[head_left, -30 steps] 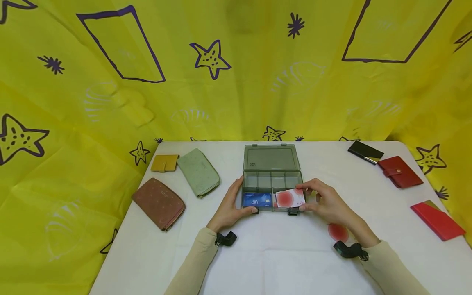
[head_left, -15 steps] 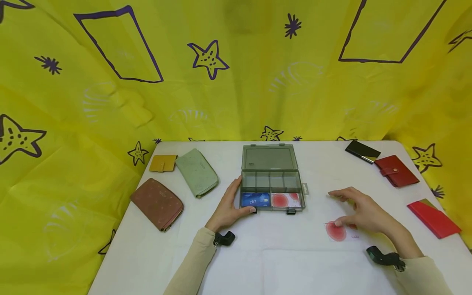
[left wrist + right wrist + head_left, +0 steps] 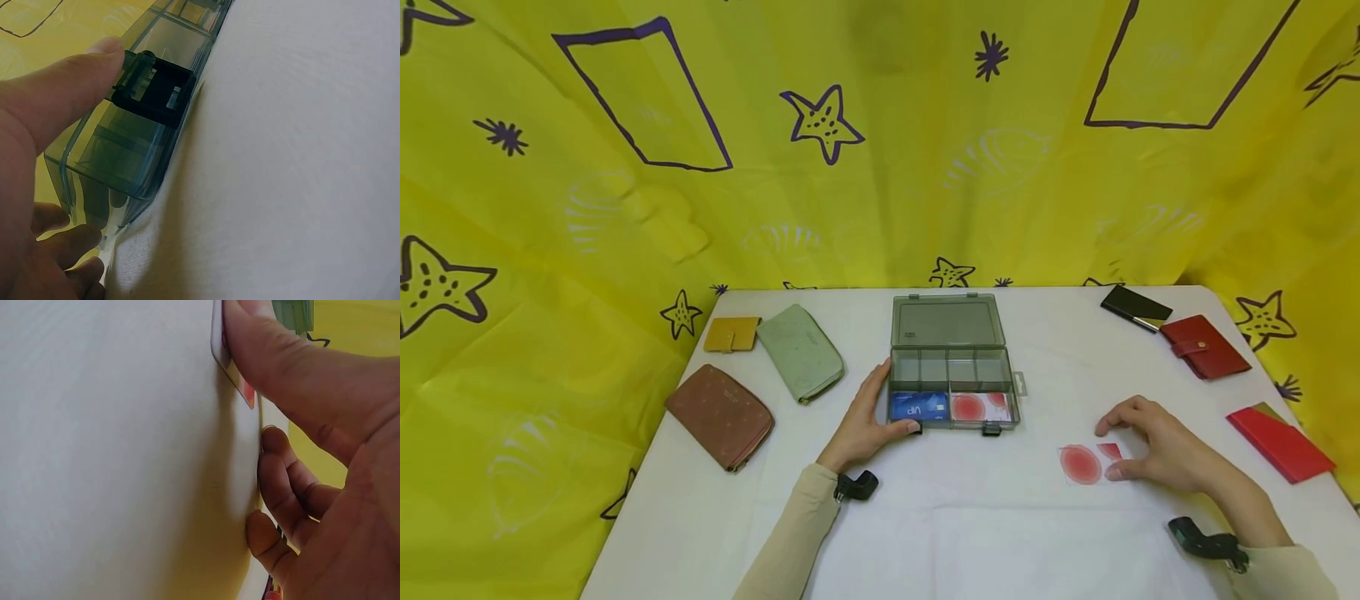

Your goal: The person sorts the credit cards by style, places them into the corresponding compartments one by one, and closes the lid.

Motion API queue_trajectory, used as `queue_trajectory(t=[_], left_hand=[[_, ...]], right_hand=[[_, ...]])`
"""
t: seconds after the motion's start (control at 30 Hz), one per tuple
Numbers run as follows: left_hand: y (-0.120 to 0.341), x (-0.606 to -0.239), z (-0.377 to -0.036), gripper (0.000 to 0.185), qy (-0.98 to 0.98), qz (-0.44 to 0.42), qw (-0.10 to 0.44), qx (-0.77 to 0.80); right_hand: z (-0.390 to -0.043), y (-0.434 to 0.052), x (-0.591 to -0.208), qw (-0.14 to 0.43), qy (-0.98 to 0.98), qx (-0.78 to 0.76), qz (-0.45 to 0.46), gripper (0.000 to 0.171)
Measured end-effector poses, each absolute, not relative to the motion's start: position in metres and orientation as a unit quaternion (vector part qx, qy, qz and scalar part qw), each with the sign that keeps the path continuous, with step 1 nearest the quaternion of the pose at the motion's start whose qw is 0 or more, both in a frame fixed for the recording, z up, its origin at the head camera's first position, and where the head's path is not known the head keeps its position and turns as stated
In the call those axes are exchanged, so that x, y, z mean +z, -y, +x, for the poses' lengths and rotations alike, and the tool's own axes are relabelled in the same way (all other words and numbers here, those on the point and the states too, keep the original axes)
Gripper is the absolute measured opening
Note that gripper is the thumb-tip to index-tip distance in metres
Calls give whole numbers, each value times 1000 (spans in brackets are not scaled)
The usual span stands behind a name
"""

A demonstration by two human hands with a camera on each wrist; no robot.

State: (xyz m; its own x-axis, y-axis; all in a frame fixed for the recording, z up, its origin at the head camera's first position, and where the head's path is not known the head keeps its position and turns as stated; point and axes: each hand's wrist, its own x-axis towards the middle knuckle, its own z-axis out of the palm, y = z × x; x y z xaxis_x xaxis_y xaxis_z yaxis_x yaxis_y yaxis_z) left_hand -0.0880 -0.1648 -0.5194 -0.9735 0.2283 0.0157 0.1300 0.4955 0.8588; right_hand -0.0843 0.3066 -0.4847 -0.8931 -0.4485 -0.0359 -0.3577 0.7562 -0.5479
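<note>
A translucent green compartment box (image 3: pixel 951 387) stands with its lid (image 3: pixel 947 322) raised. Its front compartments hold a blue VIP card (image 3: pixel 919 407) and a white card with red circles (image 3: pixel 979 407). My left hand (image 3: pixel 868 421) grips the box's front left corner; in the left wrist view the thumb lies at a black latch (image 3: pixel 156 90), with fingers by the side wall. Another red-and-white card (image 3: pixel 1081 464) lies flat on the table. Over its right end is my right hand (image 3: pixel 1161 450), thumb at the card and index fingertip apart from its far edge.
To the left lie a yellow wallet (image 3: pixel 732 334), a green wallet (image 3: pixel 802 352) and a brown wallet (image 3: pixel 721 417). On the right are a black wallet (image 3: pixel 1137 308), a dark red wallet (image 3: pixel 1206 346) and a bright red one (image 3: pixel 1280 442). A yellow curtain (image 3: pixel 895 183) hangs behind.
My right hand has let go of a red-and-white card in the box's front right compartment, then moved right and nearer to the card on the table. My left hand stays on the box.
</note>
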Motion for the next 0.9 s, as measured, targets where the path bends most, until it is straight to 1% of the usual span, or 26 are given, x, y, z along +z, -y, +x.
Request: queue_trajectory(t=[0.17,0.27,0.5,0.57,0.73,0.9], left_hand=[[165,-519,-89,109,-863,103,50,492],[164,-518,-88,110,-863,102,50,492],[165,-519,-88,110,-863,100,50,493],[165,-519,-88,110,-863,101,49,493],[166,-520,-88,110,-863,103,48,493],[165,-519,-89,110,-864,104,49,490]], right_hand=[[-86,-304,-486,59,-932,-271,-232,41],[-86,-303,-485,66,-935,-268,-224,38],[-88,-301,-484,84,-934,-292,-189,44],[-89,-300,-486,74,-933,-299,-185,44],[-93,-297,-489,28,-926,-328,-185,41],[-100,-292,-485,27,-905,-394,-158,39]])
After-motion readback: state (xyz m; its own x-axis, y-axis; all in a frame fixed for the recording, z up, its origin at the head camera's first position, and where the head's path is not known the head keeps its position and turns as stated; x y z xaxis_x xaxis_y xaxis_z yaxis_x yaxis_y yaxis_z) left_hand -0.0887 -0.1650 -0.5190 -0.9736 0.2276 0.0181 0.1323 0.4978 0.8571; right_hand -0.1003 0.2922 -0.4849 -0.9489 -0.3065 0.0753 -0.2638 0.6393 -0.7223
